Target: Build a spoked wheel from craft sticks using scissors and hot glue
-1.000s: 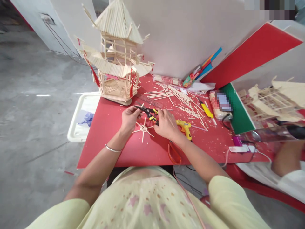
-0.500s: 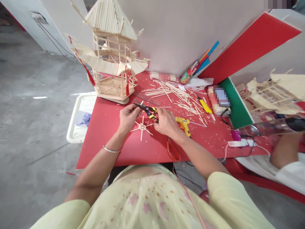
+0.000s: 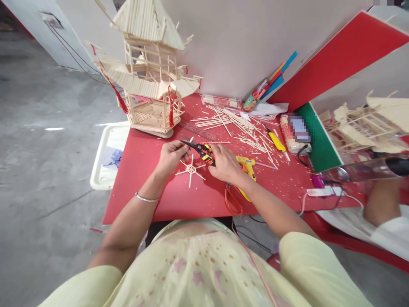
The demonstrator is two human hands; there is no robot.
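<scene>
My right hand [image 3: 225, 164] is closed round the yellow-and-black handles of a pair of cutting pliers [image 3: 200, 150], whose black jaws point left. My left hand [image 3: 171, 156] pinches a thin wooden stick at those jaws, fingers closed. Just below both hands a star-shaped piece made of sticks [image 3: 191, 169] lies flat on the red table [image 3: 150, 200]. A yellow glue gun [image 3: 247, 166] rests right behind my right hand.
A tall stick pagoda model [image 3: 150, 72] stands at the table's back left. Loose sticks [image 3: 236, 125] litter the middle back, with a yellow knife [image 3: 276, 142] and red scissors [image 3: 232, 201]. A white tray [image 3: 107, 157] sits left. Another person's arm [image 3: 381, 207] is at right.
Both hands stay at the pliers and stick. The camera view has shifted slightly; my hands sit a little higher and closer together.
</scene>
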